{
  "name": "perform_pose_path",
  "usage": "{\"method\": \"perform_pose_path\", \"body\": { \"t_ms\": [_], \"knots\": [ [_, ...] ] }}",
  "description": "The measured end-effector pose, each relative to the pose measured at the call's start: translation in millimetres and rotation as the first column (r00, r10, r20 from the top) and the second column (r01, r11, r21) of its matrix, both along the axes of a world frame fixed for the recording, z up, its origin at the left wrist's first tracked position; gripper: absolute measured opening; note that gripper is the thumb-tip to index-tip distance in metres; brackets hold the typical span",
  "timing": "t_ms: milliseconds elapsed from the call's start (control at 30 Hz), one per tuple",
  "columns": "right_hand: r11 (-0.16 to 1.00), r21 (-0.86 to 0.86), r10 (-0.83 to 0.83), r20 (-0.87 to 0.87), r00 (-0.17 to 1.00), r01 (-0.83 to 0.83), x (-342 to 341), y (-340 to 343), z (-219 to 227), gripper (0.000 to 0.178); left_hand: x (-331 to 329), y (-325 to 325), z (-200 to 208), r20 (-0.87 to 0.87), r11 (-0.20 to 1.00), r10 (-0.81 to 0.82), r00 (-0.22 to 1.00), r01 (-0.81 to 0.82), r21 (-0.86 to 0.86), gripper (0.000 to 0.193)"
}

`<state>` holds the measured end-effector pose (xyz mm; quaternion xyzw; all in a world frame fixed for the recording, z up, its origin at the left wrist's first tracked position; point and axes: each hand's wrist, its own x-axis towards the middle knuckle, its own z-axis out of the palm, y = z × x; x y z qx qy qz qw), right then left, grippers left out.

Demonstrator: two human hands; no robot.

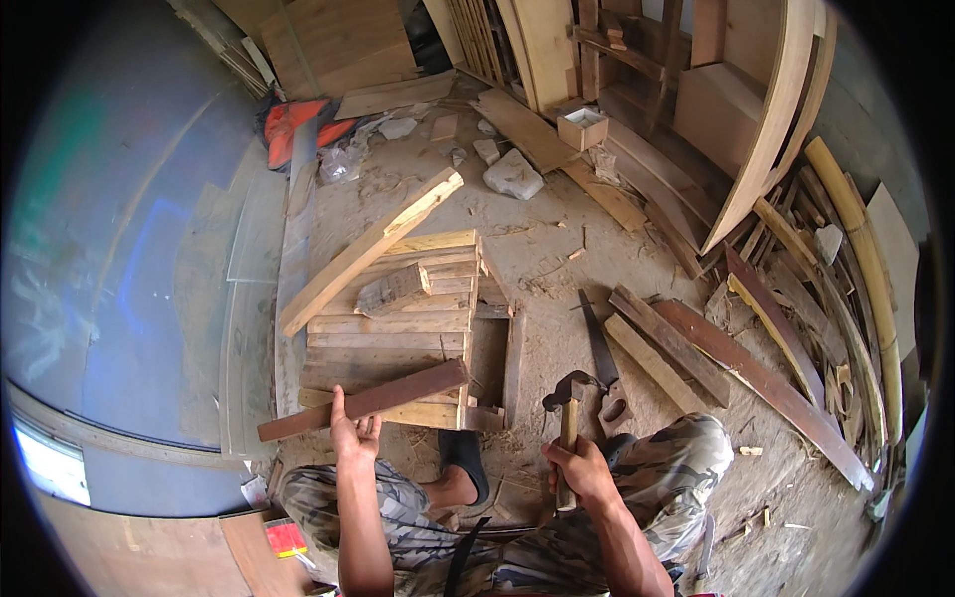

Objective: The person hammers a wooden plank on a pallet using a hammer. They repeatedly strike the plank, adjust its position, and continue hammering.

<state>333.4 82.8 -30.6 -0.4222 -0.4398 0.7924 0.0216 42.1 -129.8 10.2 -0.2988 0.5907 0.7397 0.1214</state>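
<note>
My left hand (pixel 355 435) grips the near edge of a dark brown wooden board (pixel 413 388), one finger reaching up over its face. That board lies slanted across the near end of a low slatted wooden bench (pixel 388 343). In my right hand (pixel 587 470) is a claw hammer (pixel 569 423), held by its wooden handle with the metal head up. A thin dark spike, perhaps a nail, stands near the board's right end. Farther back on the slats rest a short rough wood block (pixel 393 291) and a long pale beam (pixel 373 249), laid diagonally.
Right of the bench, a handsaw (pixel 600 363) lies on the dirt floor beside two wooden battens (pixel 671 343) and a long reddish-brown plank (pixel 766 393). Scrap wood and a bamboo pole (pixel 860 239) line the right wall. A stone (pixel 513 175) and small box (pixel 583 129) sit farther back.
</note>
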Motion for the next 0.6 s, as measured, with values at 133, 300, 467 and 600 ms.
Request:
{"method": "perform_pose_path", "body": {
  "t_ms": [133,300,467,600],
  "knots": [
    [1.000,0.016,0.019,0.011,1.000,-0.019,0.0,1.0,0.7,0.023,-1.6,-25.6,-15.7,0.017,0.999,-0.036,0.999,0.036,0.035,0.044],
    [1.000,0.022,0.003,0.019,1.000,-0.004,2.5,0.4,2.7,0.023,4.3,-31.9,-16.8,-0.074,0.986,-0.062,0.995,0.072,0.148,0.035],
    [0.996,0.074,0.044,0.066,0.997,-0.049,1.3,-1.1,5.4,0.024,17.8,-24.8,-17.5,-0.206,0.976,-0.121,0.971,0.154,0.152,0.032],
    [0.989,0.120,0.075,0.091,0.993,-0.086,2.4,-2.3,-0.5,0.025,21.6,-15.3,-13.1,-0.138,0.986,-0.109,0.984,0.125,0.113,0.036]
  ]
}}
